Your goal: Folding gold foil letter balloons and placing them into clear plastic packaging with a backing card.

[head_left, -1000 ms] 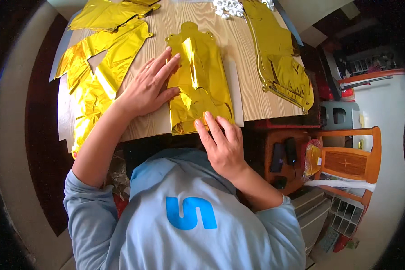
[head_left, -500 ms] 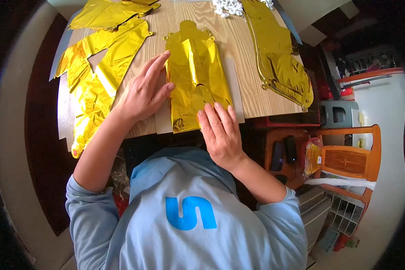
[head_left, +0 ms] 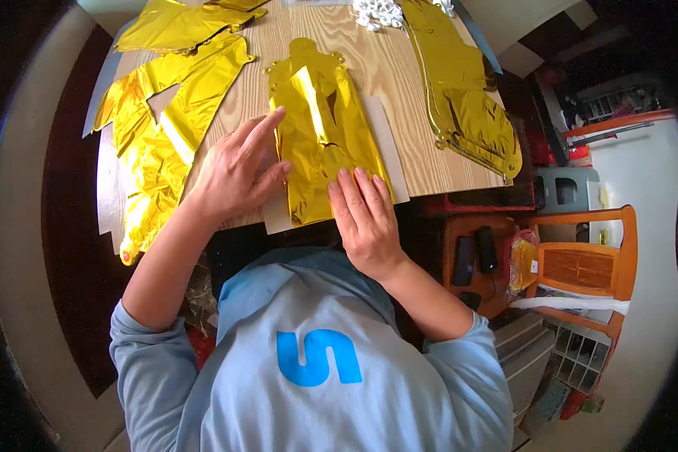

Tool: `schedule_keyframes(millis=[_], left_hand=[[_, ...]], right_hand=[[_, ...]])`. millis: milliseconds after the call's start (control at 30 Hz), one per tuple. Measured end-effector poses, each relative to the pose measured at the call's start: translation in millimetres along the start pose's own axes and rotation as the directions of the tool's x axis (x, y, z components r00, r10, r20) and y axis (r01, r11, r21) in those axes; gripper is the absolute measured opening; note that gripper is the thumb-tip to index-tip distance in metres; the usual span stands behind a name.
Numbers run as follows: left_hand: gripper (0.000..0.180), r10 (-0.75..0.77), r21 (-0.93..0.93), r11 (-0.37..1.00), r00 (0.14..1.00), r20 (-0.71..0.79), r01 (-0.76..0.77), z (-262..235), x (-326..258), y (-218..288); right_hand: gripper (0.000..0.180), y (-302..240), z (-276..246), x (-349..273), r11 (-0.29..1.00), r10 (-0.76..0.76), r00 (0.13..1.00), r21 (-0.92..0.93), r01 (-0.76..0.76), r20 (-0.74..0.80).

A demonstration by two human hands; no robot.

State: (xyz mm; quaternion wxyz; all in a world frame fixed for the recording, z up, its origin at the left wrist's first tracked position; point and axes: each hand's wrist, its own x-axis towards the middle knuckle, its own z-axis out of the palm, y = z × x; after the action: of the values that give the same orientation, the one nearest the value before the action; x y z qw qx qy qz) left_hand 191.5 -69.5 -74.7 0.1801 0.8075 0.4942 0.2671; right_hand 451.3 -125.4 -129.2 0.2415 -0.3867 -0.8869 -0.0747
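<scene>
A flat, folded gold foil balloon (head_left: pixel 297 105) lies in the middle of the table on a pale card (head_left: pixel 279 215). It has a rounded tab and small side tabs at its far end. My left hand (head_left: pixel 237 169) is open beside its left edge, fingers stretched out and the fingertips at the foil. My right hand (head_left: pixel 365 222) rests with straight fingers on the near right corner of the foil, pressing it flat. Neither hand grips anything.
More flat gold foil balloons (head_left: pixel 177 113) cover the left side of the wood-grain table (head_left: pixel 388 83), and another foil balloon (head_left: pixel 471 113) lies along its right edge. White loops (head_left: pixel 380 13) are heaped at the back. A wooden chair (head_left: pixel 580 275) stands at the right.
The middle foil balloon has turned slightly, its far end shifting left, and more card shows at its lower left. My left hand has slid a little nearer me; my right has barely moved.
</scene>
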Motion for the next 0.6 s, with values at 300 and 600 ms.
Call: schedule_keyframes(millis=[300,600], left_hand=[[0.074,0.398,-0.083,0.917,0.886,0.237,-0.390,39.6,-8.0,42.2],[0.073,0.224,0.342,0.899,0.958,0.180,-0.274,19.9,33.3,-30.4]], right_hand=[[0.046,1.8,1.3,2.6,0.991,0.011,1.000,0.136,-0.011,0.000],[0.041,-0.8,3.9,4.6,0.997,0.005,1.000,0.072,-0.003,-0.026]])
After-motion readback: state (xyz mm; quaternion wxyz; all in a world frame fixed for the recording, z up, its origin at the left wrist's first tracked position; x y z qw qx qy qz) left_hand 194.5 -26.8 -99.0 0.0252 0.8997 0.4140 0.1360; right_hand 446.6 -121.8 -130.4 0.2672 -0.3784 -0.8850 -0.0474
